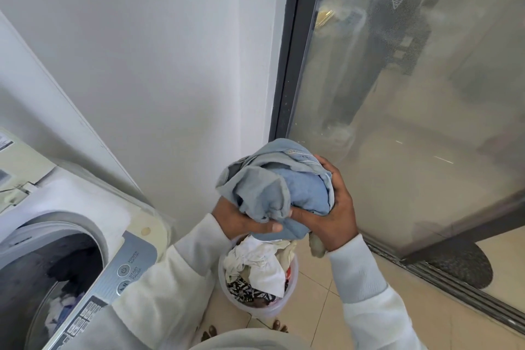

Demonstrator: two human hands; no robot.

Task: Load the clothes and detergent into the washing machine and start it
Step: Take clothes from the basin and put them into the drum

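- A bundle of pale blue denim clothes is held up in mid-air, directly above a laundry bucket
- The left hand grips the bundle from below, fingers curled into the cloth
- The right hand clasps its right side, fingers wrapped around it
- The bucket, on the tiled floor, holds white and patterned garments
- The washing machine stands at near left, lid up, clothes in its drum
- A glass sliding door fills the right

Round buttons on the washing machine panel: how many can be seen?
2. The power button lies farther up the silver panel; the start/pause button is just below it. The left sleeve may hide others.
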